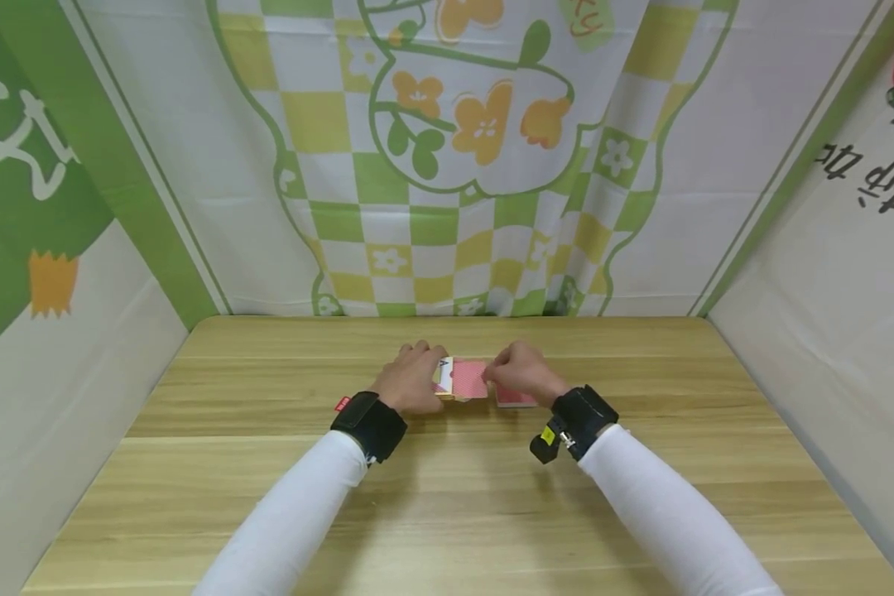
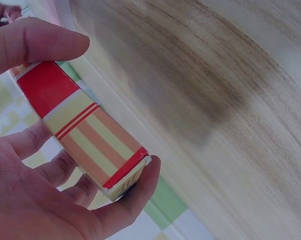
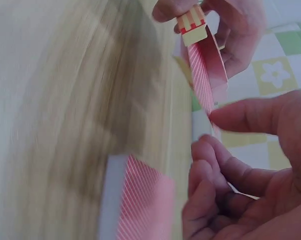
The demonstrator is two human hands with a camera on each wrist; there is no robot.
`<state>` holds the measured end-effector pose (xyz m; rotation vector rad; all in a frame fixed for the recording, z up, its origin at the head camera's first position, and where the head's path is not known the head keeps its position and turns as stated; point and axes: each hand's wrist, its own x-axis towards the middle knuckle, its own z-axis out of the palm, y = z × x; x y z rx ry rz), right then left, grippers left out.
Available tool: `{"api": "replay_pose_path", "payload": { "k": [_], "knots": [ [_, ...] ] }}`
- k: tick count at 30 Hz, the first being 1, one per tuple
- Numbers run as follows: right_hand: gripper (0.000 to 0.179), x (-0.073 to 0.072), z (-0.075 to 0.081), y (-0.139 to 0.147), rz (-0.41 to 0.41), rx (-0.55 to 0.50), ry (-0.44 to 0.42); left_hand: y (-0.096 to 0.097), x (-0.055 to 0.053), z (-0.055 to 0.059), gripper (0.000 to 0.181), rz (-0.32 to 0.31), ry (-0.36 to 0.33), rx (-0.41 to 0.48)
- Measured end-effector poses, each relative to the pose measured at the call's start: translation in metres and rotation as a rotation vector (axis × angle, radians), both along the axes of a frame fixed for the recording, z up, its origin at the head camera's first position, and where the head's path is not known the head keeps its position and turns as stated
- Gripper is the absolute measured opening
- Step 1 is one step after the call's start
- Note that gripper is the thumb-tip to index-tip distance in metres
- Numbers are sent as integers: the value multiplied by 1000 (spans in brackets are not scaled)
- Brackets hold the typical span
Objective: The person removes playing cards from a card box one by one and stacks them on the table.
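Note:
My left hand (image 1: 411, 381) grips a small playing card box (image 2: 85, 130), thumb along one side and fingers round the other. The box has red, cream and orange stripes, and a letter A shows on its face in the head view. From the box's open end juts a red-patterned playing card (image 1: 469, 378), its outer edge pinched between thumb and fingertips of my right hand (image 1: 525, 370). In the right wrist view an end flap (image 3: 194, 35) stands folded out at the box's mouth. Below my right hand a stack of red-backed cards (image 3: 145, 205) lies on the table.
The light wooden table (image 1: 447, 513) meets a patterned cloth curtain (image 1: 387, 207) at its back edge, just beyond my hands. Printed cloth walls close off the left and right sides. A black strap with a small camera (image 1: 544, 447) sits on my right wrist.

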<state>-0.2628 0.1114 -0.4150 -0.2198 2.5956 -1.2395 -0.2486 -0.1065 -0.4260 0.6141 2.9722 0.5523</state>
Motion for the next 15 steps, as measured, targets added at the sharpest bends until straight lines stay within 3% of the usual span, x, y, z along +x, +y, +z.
{"api": "replay_pose_path", "payload": {
  "k": [3, 7, 11, 15],
  "knots": [
    [19, -1, 6, -1, 78, 99, 160, 0, 0, 0, 69, 5, -6, -2],
    [24, -3, 13, -5, 274, 244, 390, 1, 0, 0, 69, 7, -4, -4],
    [31, -4, 17, -11, 443, 331, 474, 1, 0, 0, 70, 0, -9, -15],
    [41, -4, 15, -16, 535, 392, 489, 2, 0, -1, 71, -5, -9, -27]
  ]
}}
